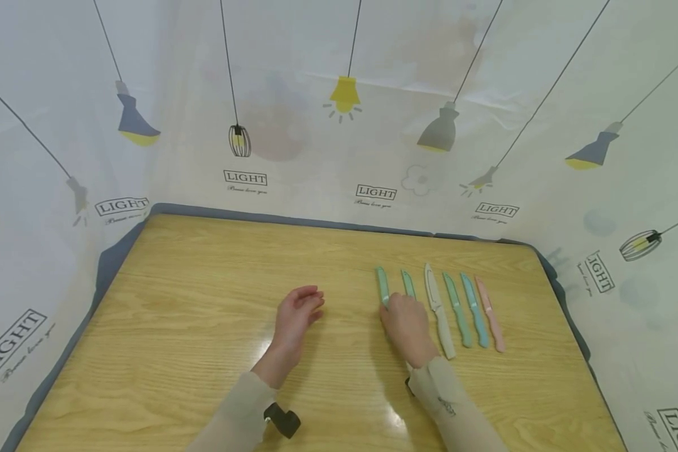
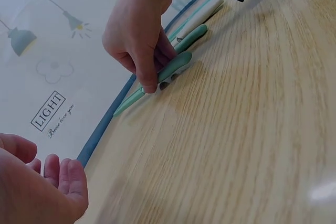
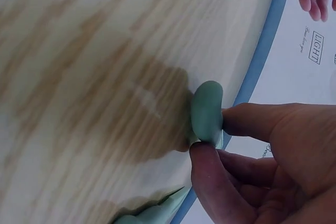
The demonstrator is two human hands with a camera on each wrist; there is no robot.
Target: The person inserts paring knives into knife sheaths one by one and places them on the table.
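Observation:
My right hand (image 1: 409, 326) pinches a light green knife (image 1: 382, 284) between thumb and fingers, where handle and blade meet. This knife is the leftmost of a row, its blade pointing to the table's far side. In the right wrist view its rounded handle end (image 3: 208, 109) shows between thumb and fingers. Just right of it lies a second green knife (image 1: 408, 284), its handle hidden by the hand in the head view. My left hand (image 1: 295, 321) hovers left of the row, fingers loosely bent and holding nothing.
Further right lie a white knife (image 1: 439, 312), another green knife (image 1: 458, 311), a blue knife (image 1: 474, 311) and a pink knife (image 1: 490, 315), roughly parallel. The wooden table (image 1: 203, 282) meets a sheet (image 1: 311, 182) printed with lamps along its back and sides.

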